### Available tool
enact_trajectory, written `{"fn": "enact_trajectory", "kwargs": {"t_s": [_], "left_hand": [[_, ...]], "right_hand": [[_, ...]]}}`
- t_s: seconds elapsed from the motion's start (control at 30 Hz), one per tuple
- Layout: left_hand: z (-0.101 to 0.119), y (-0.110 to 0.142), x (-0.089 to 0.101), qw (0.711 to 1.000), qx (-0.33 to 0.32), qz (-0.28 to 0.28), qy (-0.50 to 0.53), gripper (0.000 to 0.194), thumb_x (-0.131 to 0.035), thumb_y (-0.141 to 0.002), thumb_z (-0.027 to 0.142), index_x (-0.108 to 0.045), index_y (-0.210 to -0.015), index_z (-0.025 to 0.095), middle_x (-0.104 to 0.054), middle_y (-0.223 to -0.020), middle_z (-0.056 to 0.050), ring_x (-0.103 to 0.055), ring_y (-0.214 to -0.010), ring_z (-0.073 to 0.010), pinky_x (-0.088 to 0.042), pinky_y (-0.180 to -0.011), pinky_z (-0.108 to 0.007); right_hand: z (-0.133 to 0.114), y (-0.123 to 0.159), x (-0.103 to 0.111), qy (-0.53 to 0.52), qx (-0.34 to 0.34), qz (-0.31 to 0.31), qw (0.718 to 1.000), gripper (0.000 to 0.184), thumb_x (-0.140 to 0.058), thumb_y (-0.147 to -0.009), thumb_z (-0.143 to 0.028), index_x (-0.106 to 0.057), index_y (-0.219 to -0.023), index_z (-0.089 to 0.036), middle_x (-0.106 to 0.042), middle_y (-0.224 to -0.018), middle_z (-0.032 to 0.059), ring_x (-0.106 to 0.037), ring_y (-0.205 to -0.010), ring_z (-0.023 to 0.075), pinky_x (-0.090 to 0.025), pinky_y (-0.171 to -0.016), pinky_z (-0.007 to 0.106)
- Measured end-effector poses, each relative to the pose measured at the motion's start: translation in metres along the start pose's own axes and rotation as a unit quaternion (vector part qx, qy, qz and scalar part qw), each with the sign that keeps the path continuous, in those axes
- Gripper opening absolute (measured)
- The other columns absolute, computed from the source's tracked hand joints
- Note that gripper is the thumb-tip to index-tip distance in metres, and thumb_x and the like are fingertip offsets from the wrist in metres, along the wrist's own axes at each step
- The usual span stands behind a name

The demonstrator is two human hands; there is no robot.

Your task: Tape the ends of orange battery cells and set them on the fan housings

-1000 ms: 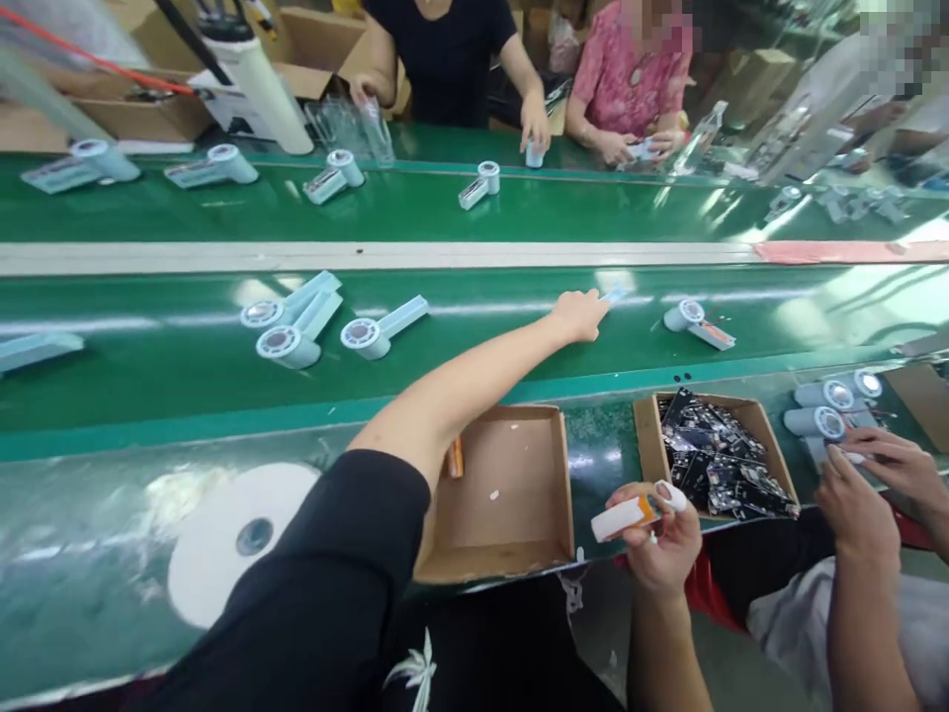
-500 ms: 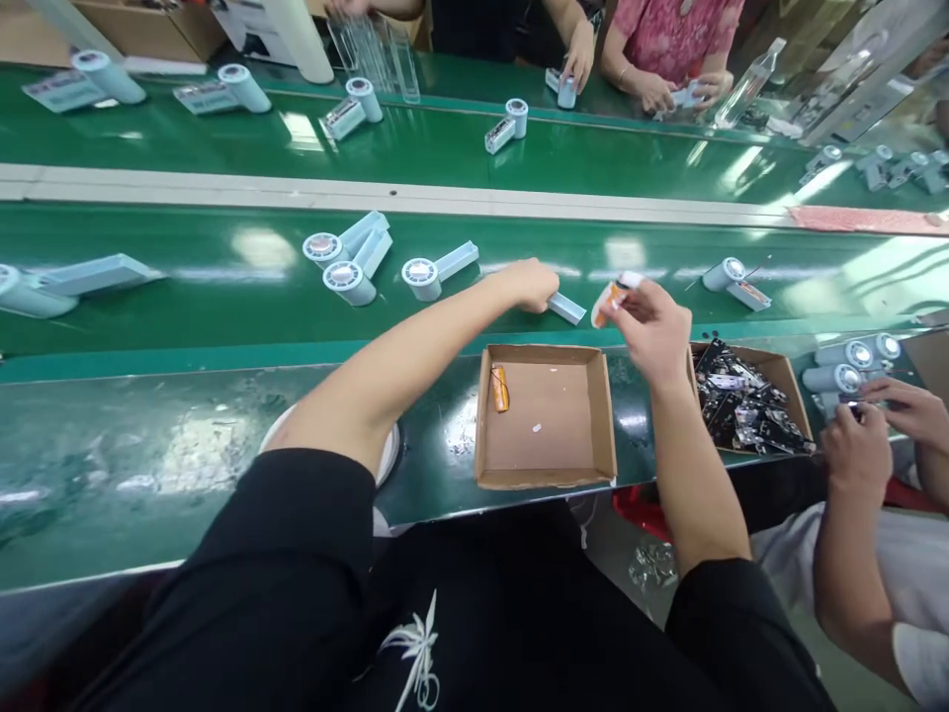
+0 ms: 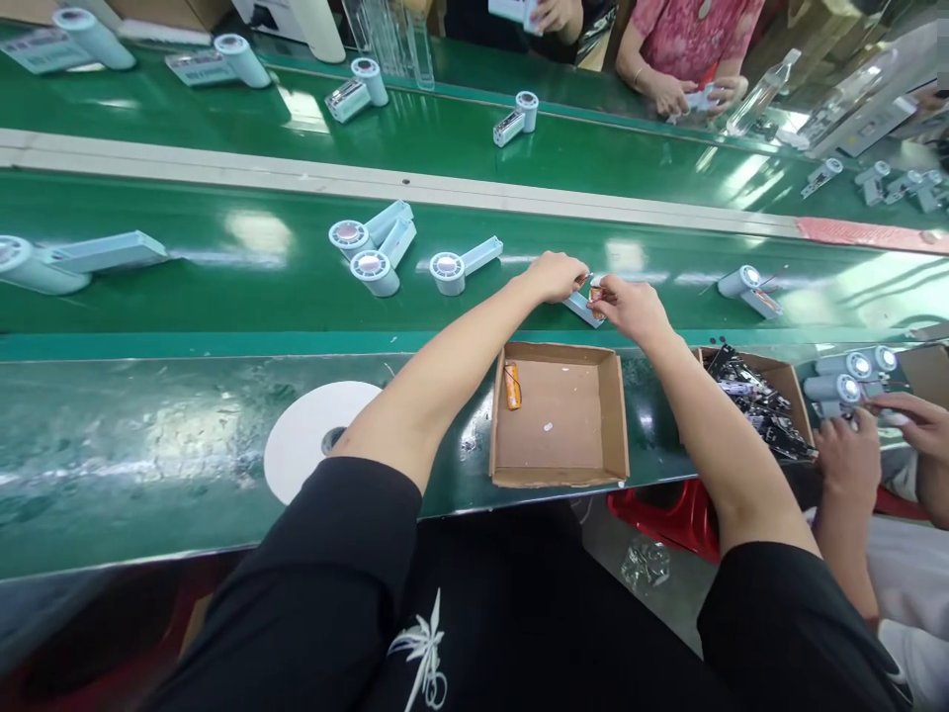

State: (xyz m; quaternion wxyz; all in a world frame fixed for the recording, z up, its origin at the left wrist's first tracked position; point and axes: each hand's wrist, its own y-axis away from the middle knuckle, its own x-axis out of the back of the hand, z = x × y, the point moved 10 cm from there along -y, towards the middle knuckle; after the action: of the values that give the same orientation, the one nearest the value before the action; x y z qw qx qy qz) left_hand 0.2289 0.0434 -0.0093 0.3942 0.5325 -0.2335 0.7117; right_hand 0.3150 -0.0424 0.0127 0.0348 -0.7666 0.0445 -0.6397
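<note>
Hands meet over the near green belt (image 3: 222, 297), just beyond the open cardboard tray (image 3: 560, 415) that serves as landmark. Your left hand (image 3: 555, 276) has its fingers clenched down on a pale blue handle shell (image 3: 583, 309), which lies on the belt just past the tray's far rim. Your right hand (image 3: 629, 305) touches the same shell from the tray's right side, its fingers pinched on a small white part (image 3: 595, 287); what more it grips is hidden.

Inside the tray, near its far left corner, lies an orange battery (image 3: 511, 386). To the tray's left, a white tape roll (image 3: 315, 435) rests flat on the desk. Beyond the tray and to its left, three blue fan bodies (image 3: 382, 247) lie on the belt; another fan body (image 3: 747, 287) lies beyond and to its right. Right of the tray stands a second box of dark circuit boards (image 3: 756, 400), and past it a co-worker's hands (image 3: 852, 455) work on more fan bodies.
</note>
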Motion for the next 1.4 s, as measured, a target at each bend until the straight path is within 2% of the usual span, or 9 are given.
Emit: {"fn": "enact_trajectory", "kwargs": {"t_s": [0.4,0.8,0.9,0.97,1.07,1.13,1.2,1.27,1.4], "left_hand": [[-0.002,-0.002,-0.009,0.995,0.071,0.032,0.054,0.030,-0.050,-0.105,0.027,-0.073,-0.124,0.023,-0.076,-0.125,-0.014,-0.070,-0.119,-0.0304,-0.050,-0.100,-0.038],[0.038,0.015,0.027,0.991,0.078,0.037,0.101,0.027,-0.065,-0.105,0.033,-0.071,-0.125,0.017,-0.076,-0.128,-0.013,-0.073,-0.117,-0.0253,-0.058,-0.104,-0.043],[0.043,0.069,0.039,0.987,0.044,0.074,0.133,0.037,-0.061,-0.103,0.028,-0.066,-0.139,0.022,-0.071,-0.145,-0.011,-0.067,-0.134,-0.0231,-0.052,-0.113,-0.036],[0.030,0.134,0.040,0.982,0.024,0.096,0.159,0.038,-0.059,-0.103,0.033,-0.066,-0.140,0.026,-0.070,-0.148,-0.006,-0.065,-0.136,-0.0192,-0.050,-0.116,-0.030],[-0.015,0.264,0.030,0.967,0.020,0.147,0.208,0.032,-0.052,-0.105,0.043,-0.075,-0.120,0.027,-0.079,-0.130,-0.004,-0.073,-0.123,-0.0218,-0.055,-0.111,-0.034],[-0.060,0.352,0.018,0.959,0.096,0.190,0.188,0.038,-0.046,-0.105,0.049,-0.078,-0.109,0.029,-0.082,-0.119,-0.005,-0.075,-0.116,-0.0253,-0.057,-0.110,-0.040],[-0.090,0.417,-0.001,0.966,0.143,0.173,0.129,0.040,-0.053,-0.099,0.056,-0.080,-0.115,0.030,-0.081,-0.125,-0.006,-0.072,-0.126,-0.0309,-0.054,-0.116,-0.048],[-0.106,0.451,-0.022,0.976,0.164,0.122,0.072,0.048,-0.059,-0.094,0.060,-0.079,-0.127,0.031,-0.075,-0.141,-0.007,-0.063,-0.140,-0.0363,-0.047,-0.124,-0.056],[-0.118,0.466,-0.047,0.978,0.202,0.055,0.000,0.057,-0.060,-0.094,0.059,-0.071,-0.144,0.035,-0.060,-0.161,-0.007,-0.045,-0.157,-0.0437,-0.029,-0.129,-0.075]], "right_hand": [[-0.023,-0.006,-0.031,0.195,0.024,-0.209,0.958,0.050,-0.053,-0.108,-0.051,-0.063,-0.152,-0.029,-0.078,-0.124,0.0179,-0.075,-0.110,0.0377,-0.056,-0.087,0.043],[-0.038,0.005,0.008,0.169,0.037,-0.166,0.971,0.049,-0.061,-0.106,-0.061,-0.074,-0.129,-0.020,-0.081,-0.111,0.0099,-0.077,-0.099,0.0228,-0.060,-0.093,0.040],[-0.042,0.010,0.011,0.149,0.059,-0.136,0.978,0.047,-0.063,-0.106,-0.060,-0.074,-0.120,-0.017,-0.079,-0.118,0.0097,-0.075,-0.103,0.0219,-0.060,-0.099,0.044],[-0.040,0.011,0.009,0.132,0.072,-0.118,0.982,0.040,-0.064,-0.106,-0.054,-0.076,-0.114,-0.016,-0.080,-0.115,0.0105,-0.075,-0.103,0.0223,-0.059,-0.097,0.040],[-0.026,0.008,0.004,0.098,0.076,-0.094,0.988,0.029,-0.061,-0.105,-0.039,-0.079,-0.112,-0.018,-0.082,-0.112,0.0122,-0.077,-0.103,0.0232,-0.058,-0.092,0.032],[-0.013,0.006,0.000,0.075,0.067,-0.085,0.991,0.028,-0.058,-0.104,-0.033,-0.080,-0.115,-0.020,-0.083,-0.114,0.0130,-0.077,-0.101,0.0244,-0.058,-0.089,0.032],[-0.002,0.004,-0.004,0.053,0.054,-0.086,0.993,0.029,-0.057,-0.104,-0.033,-0.081,-0.116,-0.021,-0.083,-0.118,0.0130,-0.078,-0.100,0.0253,-0.059,-0.088,0.033],[0.006,0.000,-0.005,0.035,0.040,-0.096,0.994,0.028,-0.059,-0.103,-0.034,-0.083,-0.114,-0.023,-0.083,-0.121,0.0116,-0.078,-0.103,0.0257,-0.059,-0.091,0.034],[0.011,-0.008,0.009,0.001,0.010,-0.109,0.994,0.021,-0.070,-0.096,-0.035,-0.085,-0.104,-0.024,-0.083,-0.121,0.0093,-0.078,-0.110,0.0283,-0.059,-0.097,0.037]]}}
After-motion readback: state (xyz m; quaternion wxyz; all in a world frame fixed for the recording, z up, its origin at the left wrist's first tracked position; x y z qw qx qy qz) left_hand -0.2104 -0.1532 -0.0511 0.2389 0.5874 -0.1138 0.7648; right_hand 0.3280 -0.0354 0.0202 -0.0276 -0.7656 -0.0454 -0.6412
